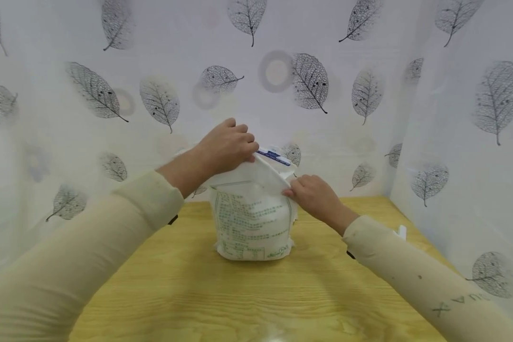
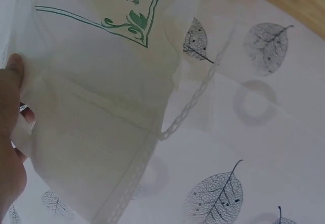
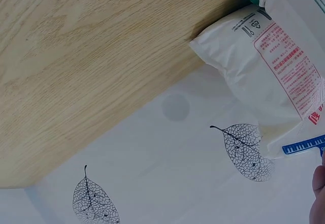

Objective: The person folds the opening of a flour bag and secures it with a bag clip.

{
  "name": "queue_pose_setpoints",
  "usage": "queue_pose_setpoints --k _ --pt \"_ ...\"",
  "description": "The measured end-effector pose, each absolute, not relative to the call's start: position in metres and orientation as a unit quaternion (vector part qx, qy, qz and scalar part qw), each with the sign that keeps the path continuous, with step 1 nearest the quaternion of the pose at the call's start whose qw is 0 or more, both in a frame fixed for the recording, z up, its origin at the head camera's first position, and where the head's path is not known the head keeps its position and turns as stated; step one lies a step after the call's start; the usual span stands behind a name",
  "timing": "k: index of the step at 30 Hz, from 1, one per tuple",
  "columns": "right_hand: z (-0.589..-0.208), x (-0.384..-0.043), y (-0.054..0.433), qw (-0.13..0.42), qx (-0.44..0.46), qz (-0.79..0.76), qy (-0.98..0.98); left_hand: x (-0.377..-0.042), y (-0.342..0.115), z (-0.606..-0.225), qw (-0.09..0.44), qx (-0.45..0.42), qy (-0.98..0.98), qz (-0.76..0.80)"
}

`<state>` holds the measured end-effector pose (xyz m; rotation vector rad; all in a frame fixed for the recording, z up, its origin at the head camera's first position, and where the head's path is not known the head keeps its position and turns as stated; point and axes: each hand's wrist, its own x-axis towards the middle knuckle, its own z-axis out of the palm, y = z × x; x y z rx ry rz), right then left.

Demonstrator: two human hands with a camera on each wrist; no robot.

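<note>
A white cloth bag (image 1: 252, 223) with green print stands upright on the table. Gripping its top edge from the left is my left hand (image 1: 228, 145), knuckles up. Lower on the right side, my right hand (image 1: 314, 195) pinches the same rim. In the left wrist view, the thumb presses the white cloth (image 2: 96, 127), and a stitched cord trails off the edge. Beside the green-printed cloth, the right wrist view shows a white packet (image 3: 289, 66) with red print and a blue strip (image 3: 304, 145); my right fingers (image 3: 319, 181) are near that strip. Whether the packet is inside the bag, I cannot tell.
The yellow wood-grain table (image 1: 248, 304) extends in front of and around the bag. A pale curtain (image 1: 188, 42) with dark leaf prints hangs behind and at the sides. Some small white object (image 1: 402, 232) shows beyond the right sleeve.
</note>
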<state>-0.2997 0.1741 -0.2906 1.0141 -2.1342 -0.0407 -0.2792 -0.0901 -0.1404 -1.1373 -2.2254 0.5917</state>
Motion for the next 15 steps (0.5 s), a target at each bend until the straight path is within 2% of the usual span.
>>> queue_pose_setpoints --k 15 --pt "-0.298 -0.297 0.199 0.348 0.442 0.018 -0.827 -0.28 -0.093 -0.148 0.295 -0.43 -0.827 0.213"
